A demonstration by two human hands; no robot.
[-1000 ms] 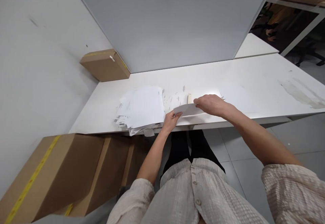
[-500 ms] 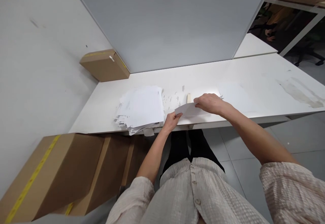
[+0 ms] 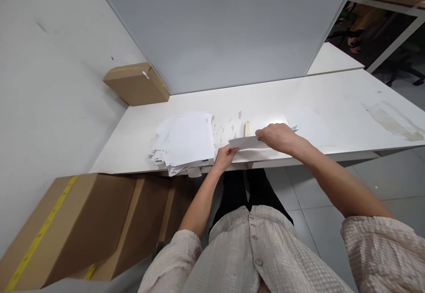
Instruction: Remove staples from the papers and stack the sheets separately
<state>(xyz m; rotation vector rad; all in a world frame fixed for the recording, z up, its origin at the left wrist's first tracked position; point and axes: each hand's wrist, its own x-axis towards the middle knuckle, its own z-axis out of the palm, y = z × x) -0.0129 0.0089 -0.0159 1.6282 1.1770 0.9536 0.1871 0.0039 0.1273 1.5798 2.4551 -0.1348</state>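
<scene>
A folded sheet of white paper [image 3: 245,143] is held between my two hands just over the table's front edge. My left hand [image 3: 226,157] pinches its left end with thumb and fingers. Further right, my right hand [image 3: 275,136] grips the upper edge, fingers closed on it and covering part of the sheet. Behind the paper lies a small cream-coloured flat bar [image 3: 247,128], its near end hidden. To the left of my left hand rests an untidy stack of white papers [image 3: 191,138]. Pointed paper corners [image 3: 294,129] show just past my right hand.
The white table [image 3: 345,107] runs along a grey upright panel [image 3: 226,32]. A cardboard box [image 3: 137,85] sits at its back left corner. Larger cardboard boxes [image 3: 76,222] stand on the floor at the lower left. A person's feet [image 3: 354,45] show beneath another table at the upper right.
My right hand has shifted slightly to the right along the paper. The folded part of the sheet is tilted a little differently. My left hand stays in about the same place.
</scene>
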